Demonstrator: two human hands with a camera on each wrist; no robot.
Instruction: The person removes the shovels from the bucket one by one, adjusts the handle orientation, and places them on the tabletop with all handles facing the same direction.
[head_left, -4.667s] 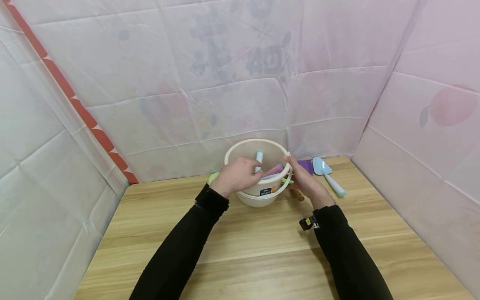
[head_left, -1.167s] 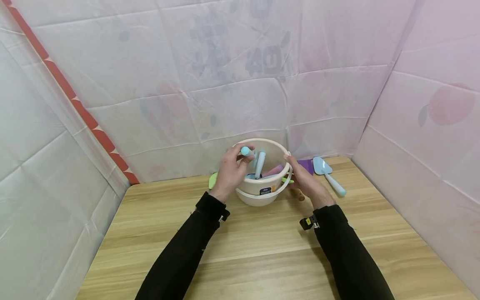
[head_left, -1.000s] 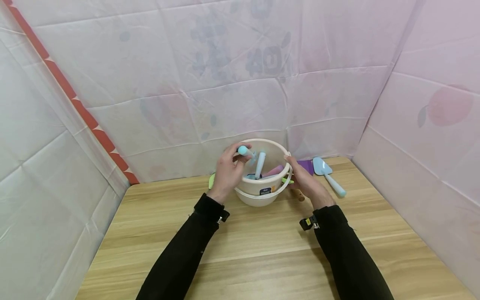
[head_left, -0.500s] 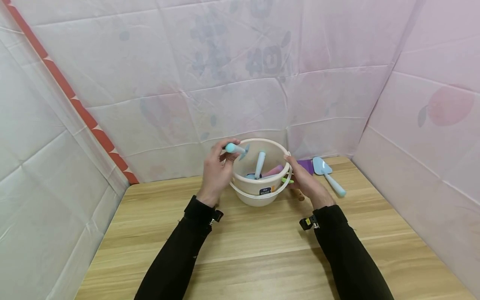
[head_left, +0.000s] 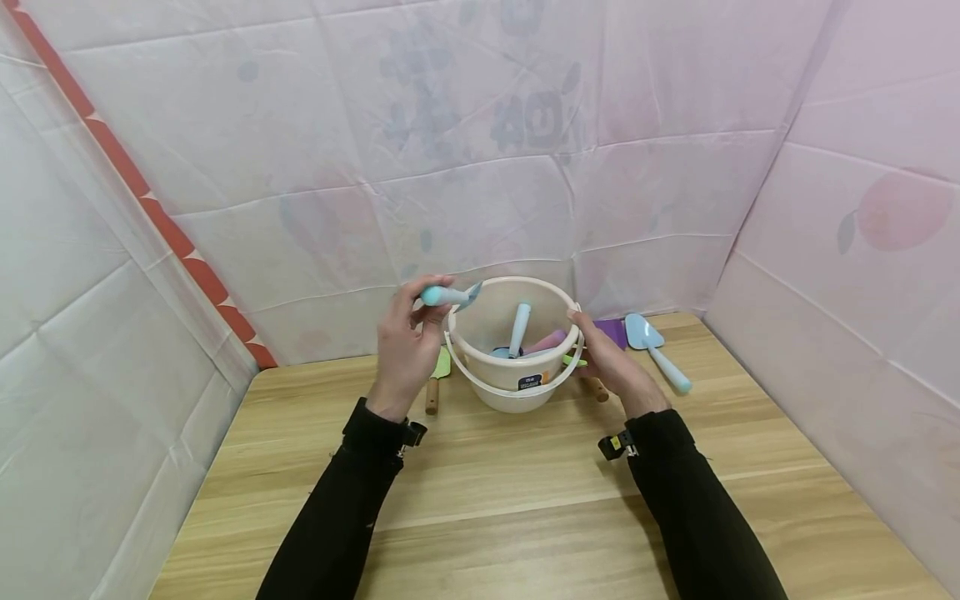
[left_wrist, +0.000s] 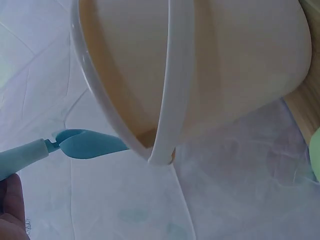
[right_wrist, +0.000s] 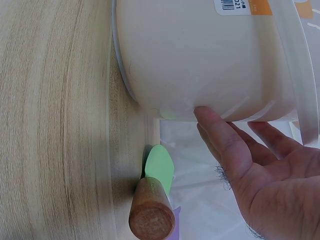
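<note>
Gripping a small blue tool (head_left: 447,294) by its handle, the left hand (head_left: 406,350) held it raised just left of the cream bucket (head_left: 517,385) rim. Right hand (head_left: 611,364) was open, fingers straight, touching the bucket's right wall. Bucket sat on the wooden table (head_left: 525,492), more tools inside.

Bucket (head_left: 517,379) contents partly hidden by its wall; label print too small; purple item (head_left: 611,331) largely behind right hand (head_left: 611,367).
</note>
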